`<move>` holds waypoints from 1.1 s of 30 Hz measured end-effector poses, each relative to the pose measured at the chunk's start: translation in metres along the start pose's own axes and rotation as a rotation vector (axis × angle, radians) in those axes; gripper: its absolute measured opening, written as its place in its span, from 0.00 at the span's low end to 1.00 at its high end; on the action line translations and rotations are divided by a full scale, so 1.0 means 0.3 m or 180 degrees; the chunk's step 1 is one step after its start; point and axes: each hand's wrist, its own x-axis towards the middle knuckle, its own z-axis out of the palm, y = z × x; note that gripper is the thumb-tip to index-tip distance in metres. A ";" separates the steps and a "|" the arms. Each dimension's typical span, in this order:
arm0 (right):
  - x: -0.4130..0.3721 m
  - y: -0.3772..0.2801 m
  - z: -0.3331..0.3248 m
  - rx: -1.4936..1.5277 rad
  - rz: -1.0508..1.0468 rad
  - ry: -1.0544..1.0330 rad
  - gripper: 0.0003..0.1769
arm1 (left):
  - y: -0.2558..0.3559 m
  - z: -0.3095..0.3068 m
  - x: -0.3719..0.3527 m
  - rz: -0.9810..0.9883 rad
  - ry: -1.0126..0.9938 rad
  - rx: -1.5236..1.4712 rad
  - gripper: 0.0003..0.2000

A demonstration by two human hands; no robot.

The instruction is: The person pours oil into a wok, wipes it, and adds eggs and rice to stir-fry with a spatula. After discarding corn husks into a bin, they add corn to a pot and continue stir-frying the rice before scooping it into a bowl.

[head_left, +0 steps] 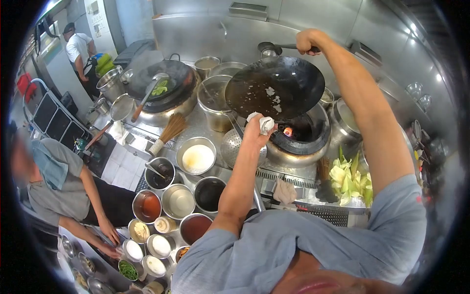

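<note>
My left hand (259, 128) is closed round a white cloth (266, 124) at the near rim of a black wok (298, 81). The wok is tilted above the lit burner (298, 133), with brown liquid and a few pale pieces in it. Beyond its far right rim, my right hand (309, 41) is closed on the handle of a ladle (289, 46). The ladle's bowl hangs over a small metal pot behind the wok.
Several sauce bowls (178, 201) stand at the lower left. A second steaming wok (181, 81) holds greens and a ladle. Leafy vegetables (350, 181) lie at the right. A co-worker (61, 181) stands at the left, another person (78, 49) farther back.
</note>
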 end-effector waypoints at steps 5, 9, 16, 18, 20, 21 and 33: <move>0.031 0.005 -0.007 -0.0102 0.0028 -0.0088 0.10 | 0.021 -0.015 0.022 -0.0082 -0.0271 0.0134 0.08; 0.006 -0.009 -0.010 -0.0109 -0.0023 0.0006 0.08 | 0.017 -0.016 0.025 -0.0182 -0.0156 0.0108 0.10; 0.027 -0.027 -0.023 -0.0175 0.0062 0.0033 0.05 | 0.014 -0.029 0.040 -0.0142 -0.0251 -0.0009 0.09; 0.003 -0.038 -0.024 -0.0232 -0.0015 0.0093 0.05 | 0.022 -0.024 0.036 -0.0130 -0.0268 0.0004 0.09; -0.029 -0.053 -0.023 -0.0288 -0.0093 0.0153 0.05 | 0.031 -0.016 0.025 -0.0118 -0.0284 0.0017 0.09; -0.030 -0.055 -0.023 -0.0190 -0.0074 0.0189 0.05 | 0.038 -0.008 0.012 -0.0097 -0.0300 0.0003 0.09; -0.015 -0.076 -0.037 -0.0312 -0.0088 0.0203 0.05 | 0.074 -0.020 0.052 -0.0274 -0.0238 -0.0173 0.12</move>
